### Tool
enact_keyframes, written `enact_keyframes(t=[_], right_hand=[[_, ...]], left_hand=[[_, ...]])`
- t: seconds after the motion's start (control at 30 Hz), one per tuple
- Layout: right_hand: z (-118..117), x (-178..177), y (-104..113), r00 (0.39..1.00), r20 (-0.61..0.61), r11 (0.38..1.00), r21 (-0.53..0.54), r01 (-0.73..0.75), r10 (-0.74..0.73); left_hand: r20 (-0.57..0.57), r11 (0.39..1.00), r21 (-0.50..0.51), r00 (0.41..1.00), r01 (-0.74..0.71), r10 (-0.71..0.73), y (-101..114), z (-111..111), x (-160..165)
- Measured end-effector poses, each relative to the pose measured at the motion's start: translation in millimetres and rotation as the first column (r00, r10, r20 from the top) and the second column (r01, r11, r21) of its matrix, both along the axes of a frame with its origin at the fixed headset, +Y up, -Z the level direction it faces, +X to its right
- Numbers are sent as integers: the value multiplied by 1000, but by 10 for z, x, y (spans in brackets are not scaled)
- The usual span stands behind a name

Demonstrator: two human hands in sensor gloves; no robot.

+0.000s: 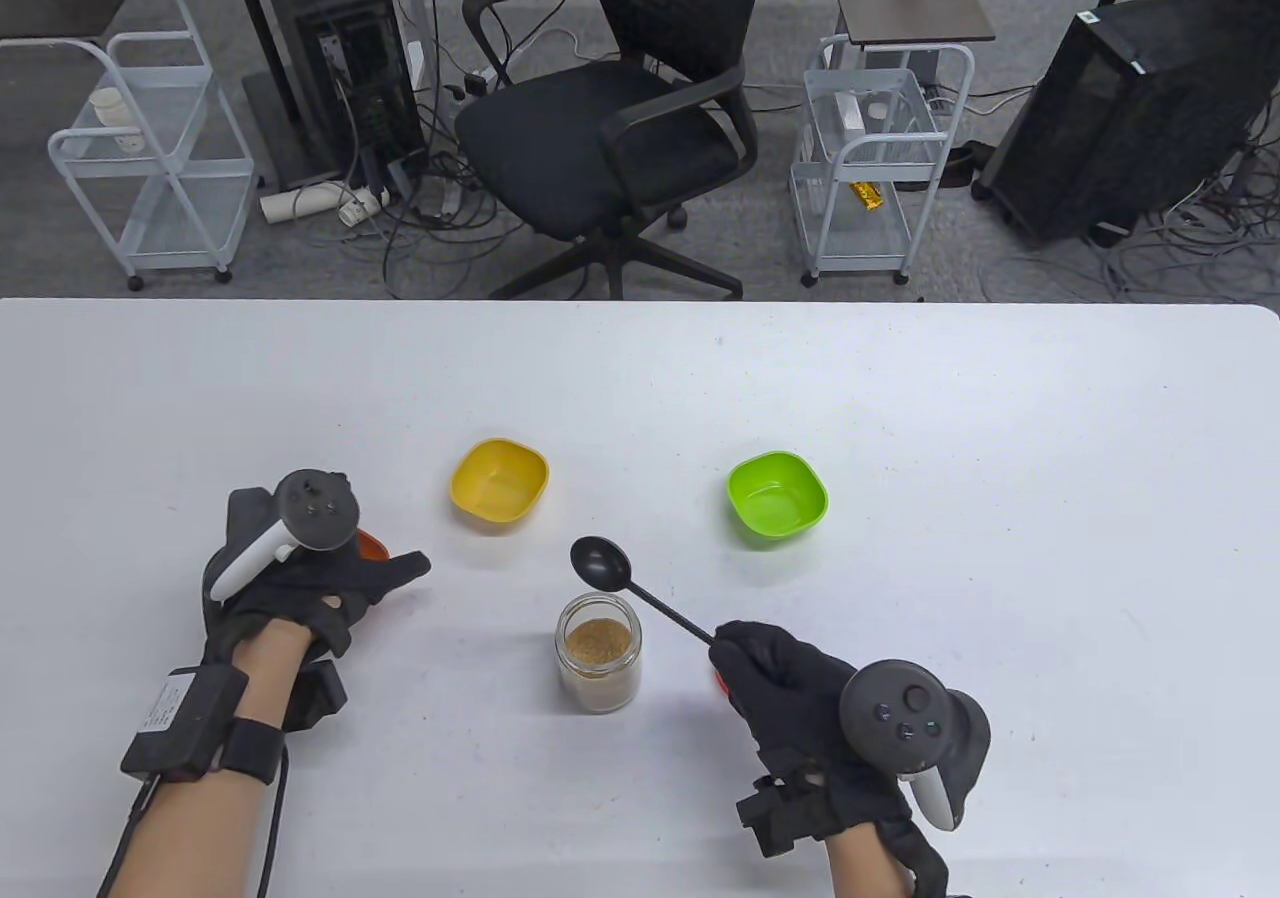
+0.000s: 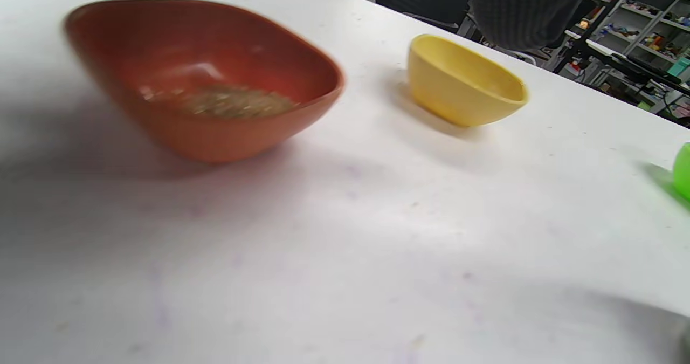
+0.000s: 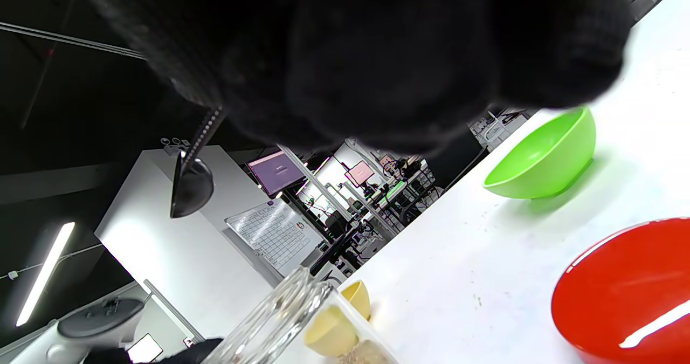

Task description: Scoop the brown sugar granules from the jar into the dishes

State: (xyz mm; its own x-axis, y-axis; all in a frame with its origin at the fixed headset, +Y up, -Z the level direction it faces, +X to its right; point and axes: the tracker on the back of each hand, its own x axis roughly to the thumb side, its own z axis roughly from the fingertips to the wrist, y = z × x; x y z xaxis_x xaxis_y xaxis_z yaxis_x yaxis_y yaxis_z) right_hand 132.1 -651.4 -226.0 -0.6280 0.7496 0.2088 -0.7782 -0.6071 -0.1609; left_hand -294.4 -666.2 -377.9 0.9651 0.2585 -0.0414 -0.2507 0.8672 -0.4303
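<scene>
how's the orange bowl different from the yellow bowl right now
The orange bowl holds a thin layer of brown granules; the yellow bowl looks empty from above. The orange bowl is mostly hidden under the left hand in the table view, while the yellow bowl stands in the open, farther from the person. Both are small, rounded-square plastic dishes, upright on the white table.

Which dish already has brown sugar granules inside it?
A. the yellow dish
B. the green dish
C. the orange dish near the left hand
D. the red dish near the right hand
C: the left wrist view shows a layer of granules on the bottom of the orange dish, while the yellow dish, green dish and red dish look empty.
</scene>
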Motion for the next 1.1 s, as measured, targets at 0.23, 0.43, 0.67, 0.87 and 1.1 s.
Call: enact_keyframes(t=[0.23,0.43,0.67,0.87,1.1], right_hand=[[11,55,-11,1000,11,1000,0,30,-30],[1,70,-16,999,9,999,-7,38,-38],[0,80,-10,999,5,999,-8,49,-49],[-6,73,-10,999,-2,999,-11,48,-48],[-4,73,-11,999,1,999,-9,51,-51]], left_hand=[[31,999,3,998,49,-49,46,-286,546],[24,994,-8,993,114,-113,-44,-546,876],[14,980,-76,983,184,-183,-269,-768,1047],[19,978,-109,984,179,-178,-382,-817,1076],[20,981,-88,985,175,-174,-398,-827,1060]])
